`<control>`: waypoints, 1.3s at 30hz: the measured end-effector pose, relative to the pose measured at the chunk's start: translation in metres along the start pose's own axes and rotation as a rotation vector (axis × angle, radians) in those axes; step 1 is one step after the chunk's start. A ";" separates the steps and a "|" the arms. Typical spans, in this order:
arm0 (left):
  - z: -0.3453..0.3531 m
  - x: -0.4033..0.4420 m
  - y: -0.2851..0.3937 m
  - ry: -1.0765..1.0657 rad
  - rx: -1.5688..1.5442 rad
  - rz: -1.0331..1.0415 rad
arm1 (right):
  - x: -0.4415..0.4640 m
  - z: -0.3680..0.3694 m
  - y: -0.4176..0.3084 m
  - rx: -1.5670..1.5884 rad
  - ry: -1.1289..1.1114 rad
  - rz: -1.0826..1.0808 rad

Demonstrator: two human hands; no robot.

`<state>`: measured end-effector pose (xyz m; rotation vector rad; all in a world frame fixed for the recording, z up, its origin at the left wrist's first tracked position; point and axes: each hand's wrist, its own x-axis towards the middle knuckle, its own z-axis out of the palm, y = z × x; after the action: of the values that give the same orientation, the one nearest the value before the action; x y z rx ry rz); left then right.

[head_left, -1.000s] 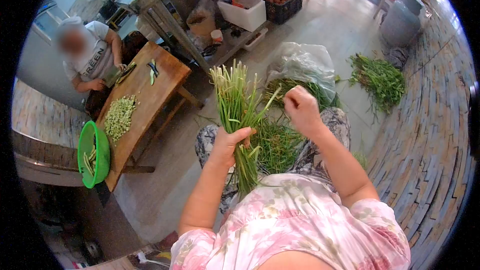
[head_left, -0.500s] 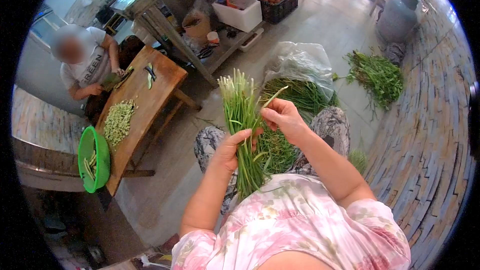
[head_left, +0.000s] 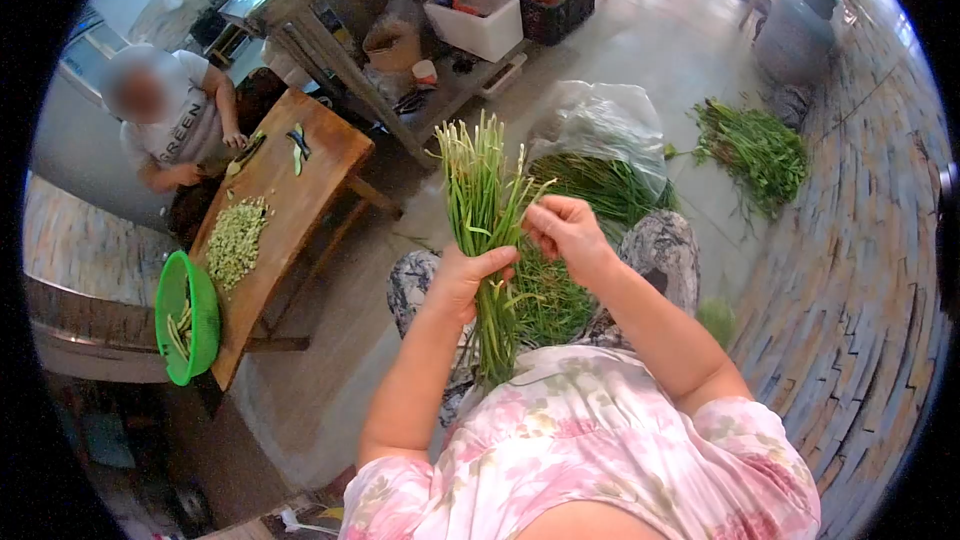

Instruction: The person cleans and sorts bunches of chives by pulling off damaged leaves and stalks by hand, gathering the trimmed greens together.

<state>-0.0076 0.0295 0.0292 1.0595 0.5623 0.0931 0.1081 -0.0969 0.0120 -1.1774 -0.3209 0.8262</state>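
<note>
A bundle of long green stalks (head_left: 478, 185) with pale upper ends stands roughly upright in front of me. My left hand (head_left: 470, 278) is wrapped round its middle, thumb across the front. At the bundle's right side, my right hand (head_left: 568, 235) is pinched on a thin stalk whose pale tip shows above the fingers. Loose green stalks (head_left: 550, 300) lie below, between my knees. Beyond them more stalks (head_left: 610, 180) rest partly inside a clear plastic bag (head_left: 600, 120).
At the left a person (head_left: 180, 120) works at a wooden table (head_left: 300, 190) with chopped pale green pieces (head_left: 238, 240). A green basket (head_left: 190, 320) is at its near end. Leafy greens (head_left: 755, 155) and a gas cylinder (head_left: 797, 35) stand right; a white box (head_left: 480, 28) sits ahead.
My right hand has come down and left to the bundle since the first frame, and now pinches a stalk there. The bundle has shifted slightly in my left hand's hold.
</note>
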 end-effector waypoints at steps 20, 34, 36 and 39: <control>-0.017 -0.012 0.003 0.056 0.045 -0.095 | 0.009 -0.027 -0.019 -1.693 -0.178 -0.993; -0.020 -0.016 0.001 0.072 0.001 -0.067 | 0.004 -0.047 -0.023 -0.210 0.034 -0.107; -0.015 -0.015 0.002 0.071 0.012 -0.041 | -0.004 -0.034 -0.014 -0.502 -0.019 -0.144; -0.010 -0.016 0.002 0.054 0.021 -0.010 | -0.004 -0.018 0.003 -0.526 -0.059 -0.250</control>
<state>-0.0256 0.0332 0.0339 1.0773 0.6187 0.1080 0.1155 -0.1115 0.0032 -1.5617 -0.7501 0.5703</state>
